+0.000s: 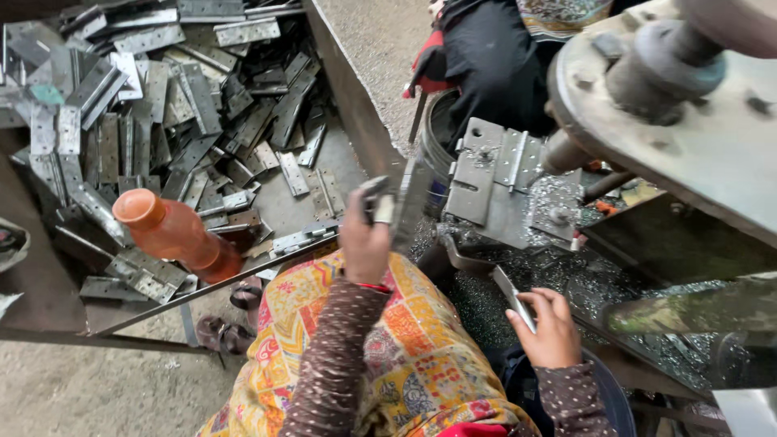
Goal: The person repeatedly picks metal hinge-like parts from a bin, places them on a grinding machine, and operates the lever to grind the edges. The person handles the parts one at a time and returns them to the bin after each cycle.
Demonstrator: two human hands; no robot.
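Right hand [552,324] grips a hinge [513,297] below the press jig [506,186]; left hand [366,235] clutches hinges [405,202] left of it.

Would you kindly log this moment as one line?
left hand: holds grey metal hinge plate | right hand: holds flat grey metal strip

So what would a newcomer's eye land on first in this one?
Probably the heap of grey metal hinge plates filling the tray at upper left, with an orange plastic bottle lying at its front edge. Next, the left hand raising a plate in the centre, and the right hand gripping another beside the machine.
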